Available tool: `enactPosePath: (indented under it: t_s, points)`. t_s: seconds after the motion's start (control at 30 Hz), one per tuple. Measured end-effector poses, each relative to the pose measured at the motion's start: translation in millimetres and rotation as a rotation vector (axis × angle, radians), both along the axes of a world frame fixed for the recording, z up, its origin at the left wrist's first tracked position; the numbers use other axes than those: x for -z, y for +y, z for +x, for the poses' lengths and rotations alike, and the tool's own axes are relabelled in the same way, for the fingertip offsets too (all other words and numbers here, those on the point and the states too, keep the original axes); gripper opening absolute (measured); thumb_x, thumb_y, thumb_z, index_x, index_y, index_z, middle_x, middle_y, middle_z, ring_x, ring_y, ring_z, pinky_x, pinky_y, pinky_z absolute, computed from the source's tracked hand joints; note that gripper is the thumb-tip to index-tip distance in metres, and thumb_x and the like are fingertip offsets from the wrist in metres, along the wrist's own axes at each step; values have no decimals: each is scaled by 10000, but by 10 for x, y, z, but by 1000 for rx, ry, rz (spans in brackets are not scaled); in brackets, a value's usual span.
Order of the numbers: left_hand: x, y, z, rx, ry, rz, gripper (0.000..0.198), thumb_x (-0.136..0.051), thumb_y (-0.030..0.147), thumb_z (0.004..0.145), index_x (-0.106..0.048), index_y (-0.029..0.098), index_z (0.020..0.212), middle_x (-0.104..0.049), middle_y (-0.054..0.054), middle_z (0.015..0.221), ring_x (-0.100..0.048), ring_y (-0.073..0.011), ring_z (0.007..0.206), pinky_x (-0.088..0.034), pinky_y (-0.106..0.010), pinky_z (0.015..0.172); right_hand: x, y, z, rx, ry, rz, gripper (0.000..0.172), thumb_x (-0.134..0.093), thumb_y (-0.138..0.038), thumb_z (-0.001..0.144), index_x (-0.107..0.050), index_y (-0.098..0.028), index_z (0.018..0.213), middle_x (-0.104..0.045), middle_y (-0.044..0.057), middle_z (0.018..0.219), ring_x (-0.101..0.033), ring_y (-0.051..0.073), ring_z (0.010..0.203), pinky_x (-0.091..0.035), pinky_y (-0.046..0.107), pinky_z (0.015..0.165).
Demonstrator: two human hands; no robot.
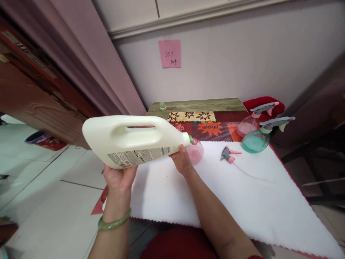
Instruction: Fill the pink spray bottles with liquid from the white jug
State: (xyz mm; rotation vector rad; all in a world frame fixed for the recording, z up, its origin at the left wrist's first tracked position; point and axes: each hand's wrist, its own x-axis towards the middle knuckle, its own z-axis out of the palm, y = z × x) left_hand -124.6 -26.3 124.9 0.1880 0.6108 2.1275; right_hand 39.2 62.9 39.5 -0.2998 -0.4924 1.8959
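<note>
The print on the white jug (99, 135) is too small to read. The jug hides most fingers of the left hand (120, 177). Both forearms (223, 219) run off the bottom edge.

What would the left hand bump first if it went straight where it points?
Probably the cream plastic jug with a built-in handle; the left hand is touching its underside. Depth beyond is unclear.
</note>
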Motion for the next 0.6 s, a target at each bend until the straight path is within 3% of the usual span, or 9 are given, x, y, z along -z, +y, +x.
enactPosePath:
  t_s: [0.6]
  points:
    - [46, 0, -32, 10, 1, 31, 456, -532, 351, 975, -614, 290, 1419, -633, -39, 1472, -428, -265, 1503, -240, -532, 1270, 29, 14, -2, -5, 8, 25, 615, -817, -543, 719, -637, -279, 1245, -749, 50, 1260, -663, 275, 1224, -600, 484, 983]
